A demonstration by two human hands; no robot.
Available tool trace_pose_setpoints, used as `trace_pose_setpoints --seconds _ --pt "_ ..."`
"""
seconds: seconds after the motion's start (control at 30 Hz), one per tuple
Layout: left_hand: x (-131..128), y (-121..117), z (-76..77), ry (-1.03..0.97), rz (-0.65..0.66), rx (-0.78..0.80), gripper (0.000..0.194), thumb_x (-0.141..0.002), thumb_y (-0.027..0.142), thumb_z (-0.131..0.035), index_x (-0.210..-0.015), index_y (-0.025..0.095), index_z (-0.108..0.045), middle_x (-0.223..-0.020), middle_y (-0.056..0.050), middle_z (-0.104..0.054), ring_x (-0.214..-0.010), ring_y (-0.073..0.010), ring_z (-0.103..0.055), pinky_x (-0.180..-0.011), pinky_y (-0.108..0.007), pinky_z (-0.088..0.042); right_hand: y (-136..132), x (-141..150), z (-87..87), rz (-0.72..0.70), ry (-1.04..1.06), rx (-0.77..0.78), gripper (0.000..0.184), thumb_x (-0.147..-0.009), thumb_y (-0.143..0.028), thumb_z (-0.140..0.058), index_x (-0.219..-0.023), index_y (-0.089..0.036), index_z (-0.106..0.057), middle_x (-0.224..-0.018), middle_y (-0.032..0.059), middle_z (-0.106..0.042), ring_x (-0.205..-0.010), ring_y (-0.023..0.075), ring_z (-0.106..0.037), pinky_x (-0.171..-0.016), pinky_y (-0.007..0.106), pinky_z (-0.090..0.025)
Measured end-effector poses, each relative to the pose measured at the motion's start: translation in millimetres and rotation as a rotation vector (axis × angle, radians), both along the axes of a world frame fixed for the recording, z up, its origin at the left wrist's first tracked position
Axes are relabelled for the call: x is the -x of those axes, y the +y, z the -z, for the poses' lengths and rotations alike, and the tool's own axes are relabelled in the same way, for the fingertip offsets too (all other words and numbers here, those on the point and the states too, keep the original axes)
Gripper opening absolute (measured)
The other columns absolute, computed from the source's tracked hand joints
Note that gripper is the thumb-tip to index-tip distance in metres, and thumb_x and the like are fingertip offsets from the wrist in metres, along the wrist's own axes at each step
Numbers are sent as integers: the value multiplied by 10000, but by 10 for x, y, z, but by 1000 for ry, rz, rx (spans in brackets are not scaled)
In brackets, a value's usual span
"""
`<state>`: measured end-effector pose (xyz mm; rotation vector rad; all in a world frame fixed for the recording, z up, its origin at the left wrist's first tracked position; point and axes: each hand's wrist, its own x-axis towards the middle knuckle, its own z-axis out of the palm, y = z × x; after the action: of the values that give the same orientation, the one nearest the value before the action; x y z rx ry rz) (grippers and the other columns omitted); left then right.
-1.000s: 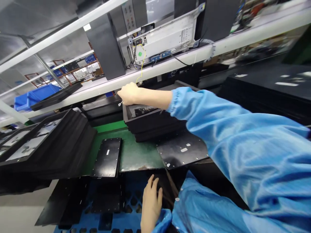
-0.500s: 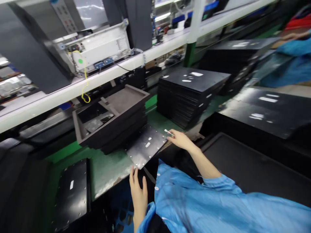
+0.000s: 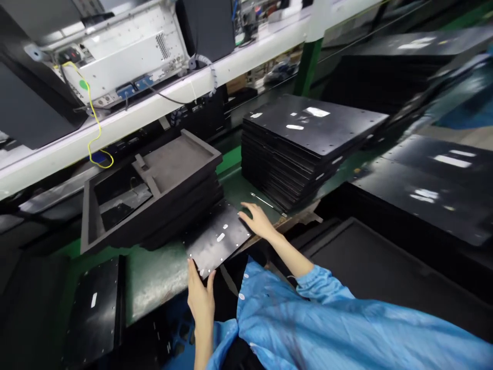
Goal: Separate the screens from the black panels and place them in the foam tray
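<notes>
A flat black panel [image 3: 208, 244] with small holes along its edges and two pale slots lies at the bench's front edge. My left hand [image 3: 202, 298] is at its near left corner, fingers stretched along the edge and thumb apart. At the right end, my right hand [image 3: 260, 222] has its fingertips at or just over the panel's corner, fingers loosely spread. Whether either hand bears any of its weight, I cannot tell. A thin metallic rod [image 3: 265, 200] with a pale tip lies on the green bench just beyond my right hand.
Behind the panel stand stacked dark foam trays [image 3: 181, 159]. A tall stack of black plates [image 3: 308, 126] is beyond my right hand. Another black panel [image 3: 94, 308] lies at left, and larger panels [image 3: 435, 180] at right. Above runs a white shelf [image 3: 154, 110] with opened equipment [image 3: 127, 61].
My right hand has let go of the thin rod, which now lies on the bench, and has shifted to the panel's right end. My left hand has come up against the near left corner.
</notes>
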<state>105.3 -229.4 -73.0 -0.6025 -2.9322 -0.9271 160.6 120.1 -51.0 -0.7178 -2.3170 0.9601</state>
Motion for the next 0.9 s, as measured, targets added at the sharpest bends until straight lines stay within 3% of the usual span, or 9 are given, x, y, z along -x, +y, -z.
trace_pose_setpoints --seconds 0.2,0.33,0.43,0.67,0.77,0.83,0.9 --pt "6 109 -123 188 -75 221 811 -1063 674 -562 -1712 198 -468 -1583 -233 -634 -1479 -388 -612 -1146 -534 -574 -229 -58 213 -63 4 -57 622 -1116 -560 -482 -1632 -216 -528 -1544 165 -663 -1449 361 -561 -1211 563 -445" --pt "-138 248 -218 196 -50 352 825 -1089 604 -555 -1760 161 -368 -1611 -233 -626 -1550 -396 -519 -1220 -558 -468 -143 -201 222 -107 36 -17 638 -1114 -556 -479 -1625 -177 -522 -1559 202 -643 -1447 360 -576 -1235 537 -437" --pt "-195 289 -136 162 -68 318 871 -1077 630 -564 -1769 149 -342 -1671 -213 -575 -1592 -389 -461 -1278 -547 -391 -112 -218 231 -82 97 17 567 -1113 -502 -486 -1527 -132 -602 -1496 227 -668 -1401 354 -622 -1221 520 -463" --pt "-320 373 181 160 -165 180 856 -1064 657 -581 -1753 188 -388 -1725 -149 -530 -1658 -345 -382 -1379 -550 -261 -150 -250 204 -103 212 -10 465 -1088 -473 -565 -1331 -120 -744 -1372 246 -714 -1357 422 -658 -1187 619 -509" --pt "-248 229 130 138 -72 146 828 -1055 668 -599 -1731 216 -442 -1699 -126 -569 -1646 -320 -413 -1319 -511 -367 -182 -212 202 -58 185 -102 485 -1064 -493 -585 -1354 -143 -755 -1354 251 -729 -1341 433 -676 -1177 600 -537" --pt "-77 -42 33 120 50 105 754 -1067 648 -592 -1688 227 -513 -1646 -117 -628 -1586 -289 -506 -1239 -459 -454 -206 -160 212 -28 152 -159 510 -1038 -503 -607 -1384 -160 -759 -1349 267 -736 -1339 435 -684 -1179 558 -549" --pt "195 -424 -73 137 76 81 637 -1098 587 -566 -1618 222 -600 -1580 -113 -688 -1501 -262 -600 -1174 -427 -495 -227 -108 212 -5 119 -190 547 -1010 -520 -624 -1419 -185 -761 -1352 274 -742 -1354 443 -683 -1184 542 -554"
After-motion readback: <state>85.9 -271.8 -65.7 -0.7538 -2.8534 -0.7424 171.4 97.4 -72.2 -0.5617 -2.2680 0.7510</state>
